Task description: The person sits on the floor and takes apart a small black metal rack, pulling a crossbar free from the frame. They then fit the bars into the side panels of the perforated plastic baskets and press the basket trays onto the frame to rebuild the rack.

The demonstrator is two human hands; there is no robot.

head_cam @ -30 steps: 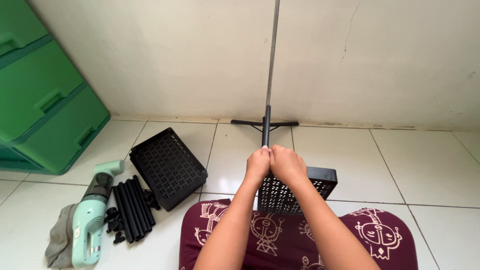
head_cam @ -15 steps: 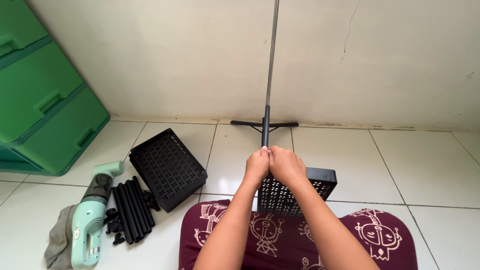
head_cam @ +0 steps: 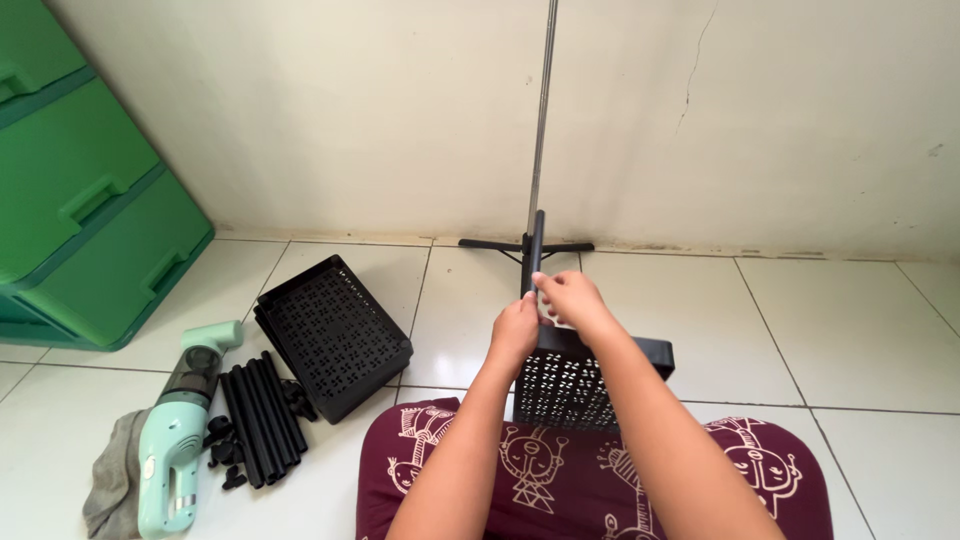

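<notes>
Hands (head_cam: pixel 545 315) hold black tube (head_cam: pixel 536 250) on perforated tray (head_cam: pixel 570 385)

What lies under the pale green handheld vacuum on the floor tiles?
A grey cloth lies under the handheld vacuum, its crumpled edge showing along the vacuum's left side on the tiled floor. How far the cloth reaches beneath is covered.

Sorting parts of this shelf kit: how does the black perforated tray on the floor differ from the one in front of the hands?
The floor tray lies tilted on the tiles, untouched, its whole perforated base showing. The tray by the hands stands at the person's lap, partly hidden behind the left hand and right hand, which grip a black tube rising at its corner. Both are black plastic with perforated bases.
</notes>
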